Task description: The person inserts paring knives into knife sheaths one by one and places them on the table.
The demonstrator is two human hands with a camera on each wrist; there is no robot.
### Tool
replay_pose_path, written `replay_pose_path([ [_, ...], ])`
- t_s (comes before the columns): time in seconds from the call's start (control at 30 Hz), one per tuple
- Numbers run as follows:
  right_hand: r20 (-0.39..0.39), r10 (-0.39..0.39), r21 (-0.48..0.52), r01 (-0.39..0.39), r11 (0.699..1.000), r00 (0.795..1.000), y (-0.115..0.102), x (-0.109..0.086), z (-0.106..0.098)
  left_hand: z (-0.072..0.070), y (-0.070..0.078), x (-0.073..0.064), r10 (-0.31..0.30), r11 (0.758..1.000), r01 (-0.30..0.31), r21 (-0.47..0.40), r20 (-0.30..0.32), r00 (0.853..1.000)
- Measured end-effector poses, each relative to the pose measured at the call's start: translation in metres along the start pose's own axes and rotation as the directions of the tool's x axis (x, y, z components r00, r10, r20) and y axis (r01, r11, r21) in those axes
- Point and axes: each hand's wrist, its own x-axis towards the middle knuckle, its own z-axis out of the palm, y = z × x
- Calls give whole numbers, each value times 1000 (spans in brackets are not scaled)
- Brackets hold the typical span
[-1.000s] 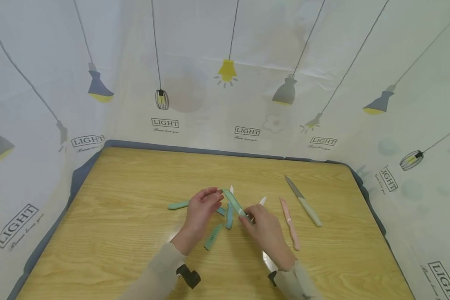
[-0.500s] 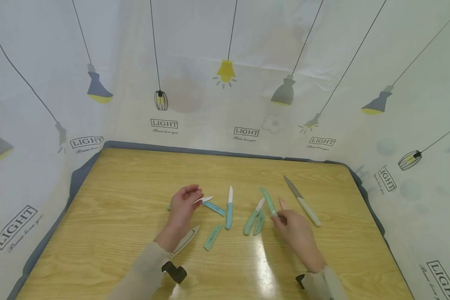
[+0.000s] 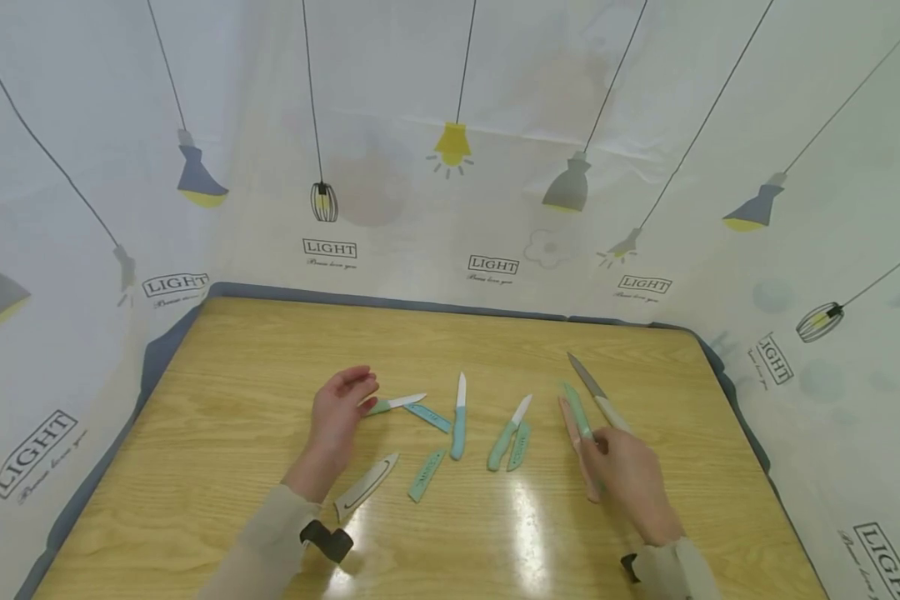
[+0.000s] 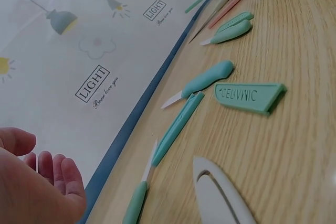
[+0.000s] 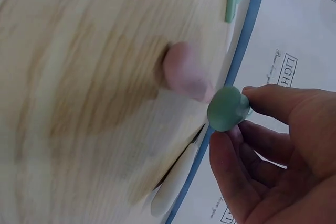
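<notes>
My right hand (image 3: 630, 477) pinches a green paring knife (image 3: 577, 409) in its sheath by the handle, between thumb and fingers. In the right wrist view the butt of its green handle (image 5: 224, 111) points at the camera. It overlaps the pink knife (image 3: 572, 429) in the head view, with the long white-handled kitchen knife (image 3: 592, 382) just right of it. My left hand (image 3: 337, 415) holds nothing; its fingers are loosely curled. Beside its fingertips is a green-handled knife with a white blade (image 3: 405, 402), partly hidden by the hand.
On the wooden table (image 3: 270, 350) lie a blue knife (image 3: 460, 421), a blue sheath (image 3: 429, 417), a green sheath (image 3: 426, 476) and a beige sheath (image 3: 367, 486). Another green knife (image 3: 502, 443) lies against its sheath (image 3: 519, 447). A printed curtain (image 3: 405, 225) surrounds the table.
My right hand has carried the sheathed green knife from the middle rightwards to over the pink knife. My left hand has drawn away to the left, uncovering the beige sheath.
</notes>
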Motion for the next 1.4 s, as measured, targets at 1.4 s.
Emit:
replay_pose_path([
  [1.4, 46, 77, -128, -70, 989, 996, 18, 3, 5, -43, 6, 1, 81, 825, -191, 532, 223, 971],
])
